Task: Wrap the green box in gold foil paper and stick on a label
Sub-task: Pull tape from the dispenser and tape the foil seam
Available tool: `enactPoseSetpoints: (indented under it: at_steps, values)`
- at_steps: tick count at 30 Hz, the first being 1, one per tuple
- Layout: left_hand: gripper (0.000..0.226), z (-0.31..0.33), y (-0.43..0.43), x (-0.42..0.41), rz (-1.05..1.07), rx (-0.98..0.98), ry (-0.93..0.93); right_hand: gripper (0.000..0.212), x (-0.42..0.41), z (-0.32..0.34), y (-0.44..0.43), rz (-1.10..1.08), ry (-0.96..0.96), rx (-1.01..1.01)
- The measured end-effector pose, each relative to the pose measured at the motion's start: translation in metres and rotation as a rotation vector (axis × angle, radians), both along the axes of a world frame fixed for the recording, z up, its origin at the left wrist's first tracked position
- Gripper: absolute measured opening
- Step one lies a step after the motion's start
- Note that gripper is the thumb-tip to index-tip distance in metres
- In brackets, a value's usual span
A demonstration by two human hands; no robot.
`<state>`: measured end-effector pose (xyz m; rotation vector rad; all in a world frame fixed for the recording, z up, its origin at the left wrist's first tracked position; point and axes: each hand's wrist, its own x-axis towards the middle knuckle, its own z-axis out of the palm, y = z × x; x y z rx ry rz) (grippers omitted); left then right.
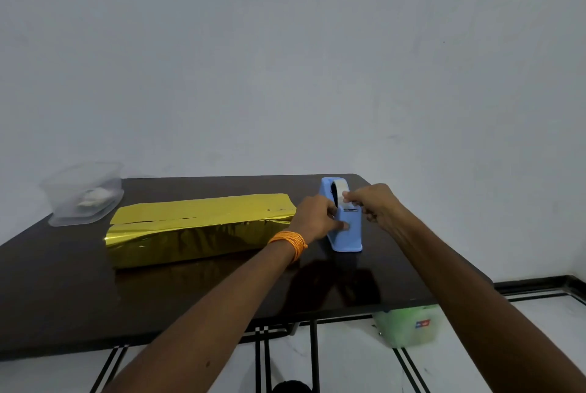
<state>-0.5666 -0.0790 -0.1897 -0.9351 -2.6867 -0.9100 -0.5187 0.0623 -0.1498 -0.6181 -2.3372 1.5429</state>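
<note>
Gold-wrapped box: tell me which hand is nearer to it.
Left. The left hand holds the blue tape dispenser right beside the gold-wrapped box; the right hand pinches tape beyond the dispenser.

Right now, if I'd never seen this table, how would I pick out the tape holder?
Look at the dark table, toward its far right corner, just right of the long gold-wrapped box. The tape dispenser stands there, gripped by the left hand, the right hand pinching its tape. It is the only pale blue thing, small and upright.
</note>
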Motion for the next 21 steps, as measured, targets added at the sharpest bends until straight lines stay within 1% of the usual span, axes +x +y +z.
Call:
enactPoseSetpoints:
  at_steps: [2, 6, 7, 10, 13, 16, 21]
  values:
    - [0.046, 0.0, 0.0, 0.001, 0.0, -0.004, 0.004, 0.02, 0.0, 0.007, -0.002, -0.016, 0.015, 0.075]
    - [0.046, 0.002, 0.002, 0.002, 0.013, -0.007, 0.005, 0.018, 0.005, 0.005, -0.004, -0.032, 0.076, 0.127]
    - [0.046, 0.002, 0.002, 0.003, 0.014, -0.002, 0.001, 0.02, 0.008, 0.003, -0.004, -0.037, 0.09, 0.113]
    - [0.046, 0.003, 0.002, 0.005, 0.014, 0.0, 0.001, 0.023, 0.017, -0.006, -0.004, -0.041, 0.149, -0.017]
    - [0.045, 0.003, 0.002, 0.005, 0.017, 0.009, 0.002, 0.025, 0.026, -0.008, -0.009, -0.038, 0.175, -0.013]
    - [0.044, 0.002, 0.002, 0.005, 0.021, 0.015, 0.003, 0.029, 0.032, -0.012, -0.01, -0.037, 0.162, -0.034]
    - [0.041, 0.003, 0.003, 0.007, 0.025, 0.027, -0.005, 0.027, 0.039, -0.02, -0.01, -0.042, 0.153, -0.087]
